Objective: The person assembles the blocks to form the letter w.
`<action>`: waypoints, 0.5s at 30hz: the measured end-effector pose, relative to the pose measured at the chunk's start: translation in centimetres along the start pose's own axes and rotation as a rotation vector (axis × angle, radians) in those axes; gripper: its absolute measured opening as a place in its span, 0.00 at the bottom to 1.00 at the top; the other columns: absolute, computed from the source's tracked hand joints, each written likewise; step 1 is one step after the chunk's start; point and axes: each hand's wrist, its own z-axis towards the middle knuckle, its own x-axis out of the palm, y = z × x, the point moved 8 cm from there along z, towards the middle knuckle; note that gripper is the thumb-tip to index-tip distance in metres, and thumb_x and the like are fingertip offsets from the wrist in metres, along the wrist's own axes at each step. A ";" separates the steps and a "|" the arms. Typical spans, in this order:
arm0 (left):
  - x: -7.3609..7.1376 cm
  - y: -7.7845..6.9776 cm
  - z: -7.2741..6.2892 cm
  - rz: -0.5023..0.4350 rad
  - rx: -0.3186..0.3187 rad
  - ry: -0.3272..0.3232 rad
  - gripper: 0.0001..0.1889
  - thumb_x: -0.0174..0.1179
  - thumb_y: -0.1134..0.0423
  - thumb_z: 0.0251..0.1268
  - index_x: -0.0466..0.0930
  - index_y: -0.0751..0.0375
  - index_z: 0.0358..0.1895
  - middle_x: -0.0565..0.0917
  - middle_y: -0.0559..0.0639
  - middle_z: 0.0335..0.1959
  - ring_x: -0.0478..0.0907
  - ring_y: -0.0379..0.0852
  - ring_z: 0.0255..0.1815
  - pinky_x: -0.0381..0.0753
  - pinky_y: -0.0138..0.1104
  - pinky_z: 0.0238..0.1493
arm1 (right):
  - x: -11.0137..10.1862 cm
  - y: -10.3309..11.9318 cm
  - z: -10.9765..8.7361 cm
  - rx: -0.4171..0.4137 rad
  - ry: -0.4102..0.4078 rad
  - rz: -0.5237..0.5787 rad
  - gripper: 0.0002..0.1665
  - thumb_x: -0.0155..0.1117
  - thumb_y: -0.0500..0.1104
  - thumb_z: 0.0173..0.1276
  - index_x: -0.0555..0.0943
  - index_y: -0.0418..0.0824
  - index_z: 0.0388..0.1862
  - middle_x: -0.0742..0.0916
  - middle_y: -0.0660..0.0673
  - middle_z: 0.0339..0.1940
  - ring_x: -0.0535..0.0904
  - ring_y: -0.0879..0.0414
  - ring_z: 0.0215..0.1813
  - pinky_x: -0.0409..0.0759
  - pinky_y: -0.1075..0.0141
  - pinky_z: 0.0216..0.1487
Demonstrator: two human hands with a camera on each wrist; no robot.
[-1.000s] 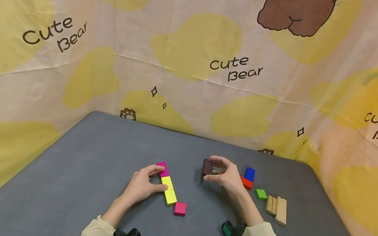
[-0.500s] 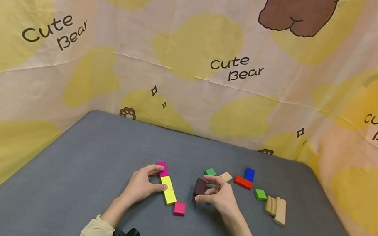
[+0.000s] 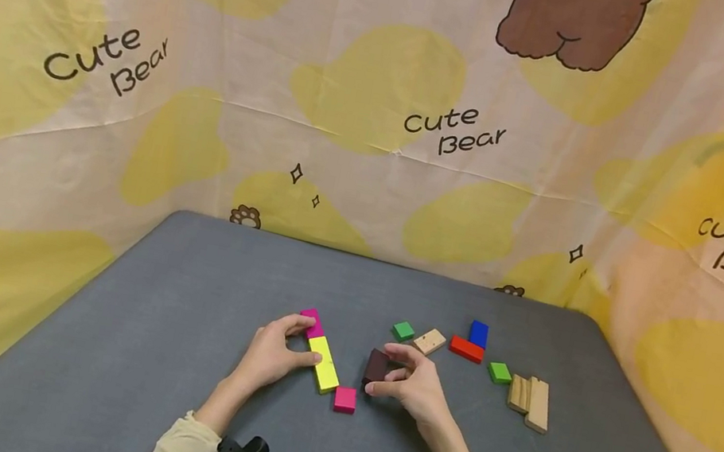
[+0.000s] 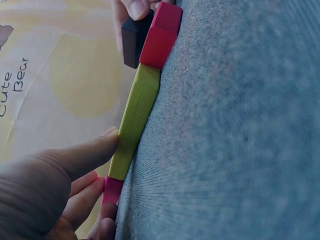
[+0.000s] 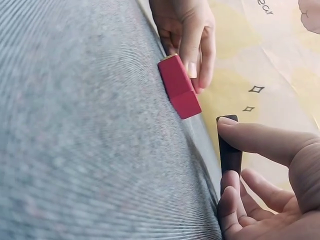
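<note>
In the head view, a magenta block [image 3: 313, 325], a long yellow block [image 3: 324, 366] and a pinkish-red block [image 3: 345, 399] lie end to end in a slanting row. My left hand [image 3: 273, 349] is along the row's left side. Its thumb touches the yellow block's side, and its fingers rest at the magenta block's far end. My right hand [image 3: 415, 387] pinches a dark brown block [image 3: 376, 367] upright between thumb and fingers, just right of the row. The left wrist view shows the dark block [image 4: 134, 42] close beside the red block [image 4: 161, 37].
Behind the right hand lie a green block [image 3: 403, 331] and a natural wood block [image 3: 430, 341]. Farther right are a blue block [image 3: 479, 333], a red block [image 3: 466, 349], a light green block [image 3: 499, 373] and plain wooden blocks [image 3: 538, 406]. A printed cloth surrounds the grey table [image 3: 215, 273].
My right hand has brought the dark brown block toward me and slightly left, near the row's near end, uncovering the green and wood blocks behind. The left hand has stayed in place.
</note>
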 end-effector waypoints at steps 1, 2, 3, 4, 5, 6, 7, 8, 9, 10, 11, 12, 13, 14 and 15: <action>0.0 0.0 0.0 0.004 0.001 0.000 0.30 0.77 0.61 0.50 0.80 0.58 0.59 0.82 0.55 0.56 0.71 0.57 0.64 0.66 0.55 0.62 | 0.1 0.0 0.0 0.000 0.005 -0.001 0.43 0.85 0.34 0.41 0.78 0.36 0.60 0.82 0.41 0.52 0.76 0.49 0.37 0.75 0.62 0.36; 0.0 -0.1 0.1 0.007 0.002 -0.001 0.30 0.77 0.61 0.50 0.80 0.58 0.59 0.82 0.55 0.56 0.71 0.57 0.64 0.66 0.55 0.62 | 0.1 0.0 0.0 0.000 0.009 -0.002 0.43 0.84 0.34 0.41 0.78 0.36 0.60 0.82 0.41 0.52 0.76 0.49 0.38 0.74 0.62 0.37; 0.0 -0.1 0.1 0.009 0.002 -0.001 0.30 0.77 0.61 0.49 0.80 0.58 0.59 0.82 0.55 0.56 0.71 0.57 0.64 0.66 0.55 0.62 | 0.1 -0.1 -0.1 0.001 0.015 -0.004 0.43 0.84 0.34 0.41 0.78 0.36 0.60 0.81 0.41 0.51 0.76 0.49 0.38 0.74 0.62 0.37; 0.0 -0.1 0.1 0.010 0.002 -0.001 0.30 0.77 0.61 0.49 0.80 0.58 0.59 0.82 0.55 0.56 0.71 0.57 0.64 0.66 0.55 0.62 | 0.2 -0.1 -0.1 0.002 0.018 -0.005 0.43 0.84 0.34 0.42 0.78 0.36 0.60 0.81 0.41 0.51 0.75 0.49 0.38 0.75 0.62 0.38; 0.1 -0.1 0.1 0.011 0.003 -0.001 0.30 0.77 0.61 0.49 0.80 0.58 0.59 0.82 0.55 0.56 0.71 0.57 0.64 0.66 0.55 0.62 | 0.2 -0.1 -0.1 0.004 0.021 -0.006 0.43 0.84 0.33 0.42 0.77 0.36 0.60 0.81 0.41 0.50 0.75 0.49 0.39 0.75 0.62 0.38; 0.1 -0.1 0.1 0.012 0.004 -0.002 0.30 0.77 0.61 0.49 0.80 0.58 0.59 0.82 0.55 0.56 0.71 0.56 0.64 0.66 0.55 0.62 | 0.2 -0.1 -0.1 0.002 0.023 -0.009 0.43 0.84 0.33 0.42 0.77 0.35 0.60 0.81 0.41 0.50 0.75 0.49 0.39 0.75 0.62 0.38; 0.1 -0.1 0.1 0.012 0.005 -0.002 0.30 0.77 0.61 0.49 0.80 0.58 0.59 0.82 0.55 0.56 0.71 0.57 0.64 0.65 0.55 0.62 | 0.2 -0.1 -0.1 0.008 0.022 -0.006 0.43 0.84 0.33 0.42 0.77 0.36 0.60 0.81 0.41 0.50 0.75 0.49 0.39 0.74 0.62 0.38; 0.1 -0.1 0.1 0.010 0.005 -0.002 0.30 0.77 0.61 0.49 0.80 0.58 0.59 0.82 0.55 0.56 0.71 0.56 0.64 0.66 0.55 0.62 | 0.1 -0.1 -0.1 0.006 0.021 -0.007 0.43 0.84 0.33 0.42 0.77 0.35 0.60 0.82 0.41 0.50 0.75 0.49 0.39 0.74 0.62 0.38; 0.1 -0.1 0.1 0.009 0.005 -0.002 0.30 0.77 0.61 0.49 0.80 0.58 0.59 0.82 0.55 0.56 0.70 0.56 0.64 0.65 0.55 0.62 | 0.2 -0.1 -0.1 0.006 0.022 -0.008 0.43 0.84 0.32 0.42 0.78 0.35 0.60 0.82 0.42 0.50 0.75 0.49 0.39 0.74 0.62 0.37; 0.1 -0.1 0.1 0.006 0.006 -0.002 0.30 0.77 0.61 0.49 0.80 0.58 0.59 0.82 0.55 0.56 0.70 0.56 0.64 0.65 0.55 0.63 | 0.2 0.0 -0.1 0.003 0.022 -0.008 0.43 0.84 0.32 0.41 0.78 0.35 0.60 0.82 0.41 0.50 0.75 0.49 0.38 0.74 0.62 0.37; 0.1 -0.1 0.1 0.005 0.008 -0.002 0.30 0.77 0.61 0.49 0.80 0.58 0.59 0.82 0.55 0.56 0.71 0.56 0.64 0.65 0.55 0.63 | 0.2 0.0 -0.1 0.001 0.022 -0.007 0.43 0.84 0.31 0.41 0.78 0.34 0.60 0.82 0.41 0.50 0.75 0.49 0.38 0.74 0.63 0.36; 0.1 -0.1 0.1 0.001 0.009 -0.003 0.29 0.77 0.61 0.49 0.80 0.58 0.59 0.82 0.55 0.56 0.71 0.56 0.64 0.65 0.55 0.63 | 0.3 0.1 -0.1 -0.001 0.022 -0.005 0.43 0.84 0.31 0.40 0.78 0.34 0.60 0.82 0.41 0.50 0.75 0.50 0.38 0.73 0.63 0.36; 0.1 0.0 0.1 -0.003 0.010 -0.004 0.29 0.77 0.61 0.49 0.80 0.58 0.59 0.82 0.55 0.56 0.71 0.56 0.64 0.65 0.55 0.63 | 0.3 0.1 -0.1 -0.004 0.023 -0.003 0.43 0.84 0.30 0.40 0.78 0.34 0.59 0.82 0.41 0.50 0.75 0.50 0.37 0.73 0.63 0.35; 0.1 0.0 0.1 -0.007 0.011 -0.004 0.29 0.77 0.61 0.49 0.80 0.58 0.59 0.82 0.55 0.56 0.71 0.55 0.64 0.66 0.55 0.63 | 0.3 0.2 -0.1 -0.007 0.024 -0.001 0.43 0.84 0.30 0.40 0.78 0.33 0.59 0.82 0.41 0.49 0.75 0.50 0.37 0.73 0.63 0.34; 0.1 0.0 0.1 -0.009 0.013 -0.004 0.29 0.77 0.61 0.49 0.80 0.58 0.58 0.82 0.54 0.56 0.72 0.55 0.64 0.66 0.54 0.63 | 0.4 0.2 -0.1 -0.011 0.027 0.002 0.43 0.84 0.29 0.39 0.78 0.33 0.59 0.82 0.41 0.49 0.75 0.50 0.37 0.73 0.63 0.33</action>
